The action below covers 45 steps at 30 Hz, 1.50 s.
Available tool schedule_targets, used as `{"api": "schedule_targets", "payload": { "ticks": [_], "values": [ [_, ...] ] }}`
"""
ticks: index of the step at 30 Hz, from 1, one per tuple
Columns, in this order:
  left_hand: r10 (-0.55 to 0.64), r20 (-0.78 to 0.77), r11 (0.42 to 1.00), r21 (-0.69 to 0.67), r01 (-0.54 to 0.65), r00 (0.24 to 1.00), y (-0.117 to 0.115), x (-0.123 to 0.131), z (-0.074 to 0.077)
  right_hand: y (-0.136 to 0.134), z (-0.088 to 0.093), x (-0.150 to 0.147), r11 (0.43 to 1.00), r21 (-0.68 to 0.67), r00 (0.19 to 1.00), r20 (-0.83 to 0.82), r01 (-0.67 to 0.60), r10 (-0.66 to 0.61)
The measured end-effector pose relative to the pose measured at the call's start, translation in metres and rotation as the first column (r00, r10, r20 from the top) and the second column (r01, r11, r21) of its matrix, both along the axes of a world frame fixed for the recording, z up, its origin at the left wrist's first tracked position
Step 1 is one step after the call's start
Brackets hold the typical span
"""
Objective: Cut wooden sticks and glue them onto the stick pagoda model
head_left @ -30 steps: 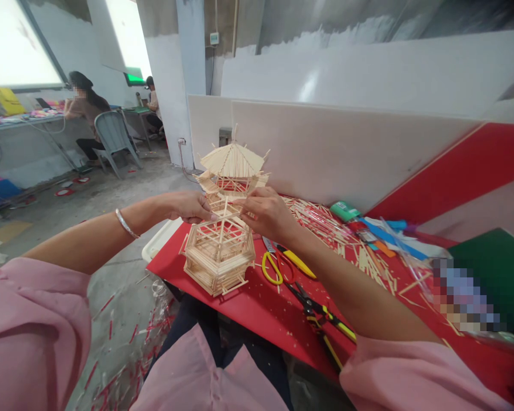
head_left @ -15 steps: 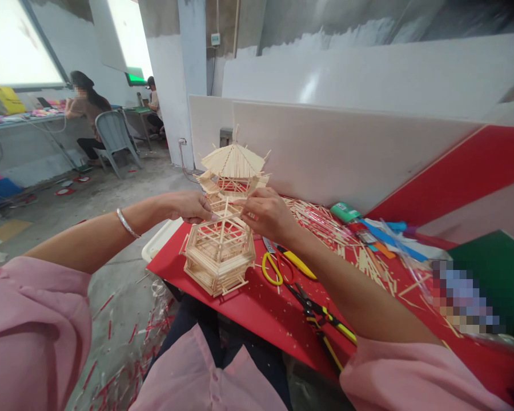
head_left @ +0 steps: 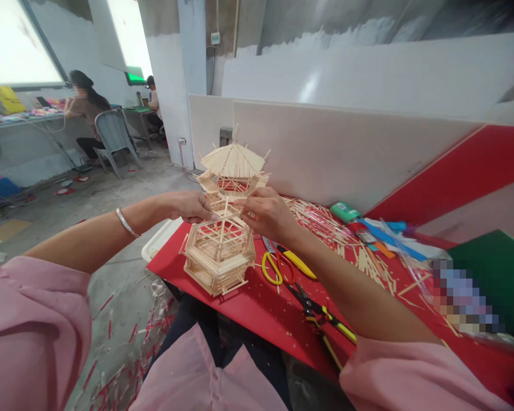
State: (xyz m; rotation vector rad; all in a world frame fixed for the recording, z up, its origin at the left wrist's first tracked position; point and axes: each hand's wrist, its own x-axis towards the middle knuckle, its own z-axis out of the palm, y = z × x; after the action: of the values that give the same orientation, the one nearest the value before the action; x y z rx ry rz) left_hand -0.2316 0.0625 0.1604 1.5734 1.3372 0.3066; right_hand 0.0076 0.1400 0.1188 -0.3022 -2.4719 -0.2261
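the person's left arm [head_left: 95,235] reaches forward and inward, its hand [head_left: 191,206] turned knuckles up, fingers folded and pinched at the tips; the right arm [head_left: 360,288] slants in from the lower right, its hand [head_left: 268,213] curled, fingers bent, the two hands near each other but apart

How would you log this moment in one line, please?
left hand: at front stick model, top left | right hand: same model, top right | scissors: on red tabletop
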Motion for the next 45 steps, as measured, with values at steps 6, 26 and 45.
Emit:
{"api": "schedule_targets", "payload": {
  "ticks": [6, 26, 45],
  "values": [
    [0.01, -0.009, 1.0, -0.003, -0.01, 1.0, -0.0001, 0.0001, -0.0001, 0.0017, -0.001, -0.0001, 1.0, 0.004, 1.0, -0.002, -0.004, 0.004],
    [0.017, -0.005, 1.0, -0.004, -0.017, 1.0, 0.0001, -0.0004, -0.001, 0.0003, -0.0001, -0.0004, 0.999, 0.036, 1.0, 0.001, -0.001, 0.001],
    [0.014, -0.003, 1.0, -0.001, -0.014, 1.0, 0.0009, -0.0013, -0.0025, 0.0, -0.0006, -0.0003, 1.0, -0.009, 1.0, 0.0, -0.007, 0.007]
  ]
}}
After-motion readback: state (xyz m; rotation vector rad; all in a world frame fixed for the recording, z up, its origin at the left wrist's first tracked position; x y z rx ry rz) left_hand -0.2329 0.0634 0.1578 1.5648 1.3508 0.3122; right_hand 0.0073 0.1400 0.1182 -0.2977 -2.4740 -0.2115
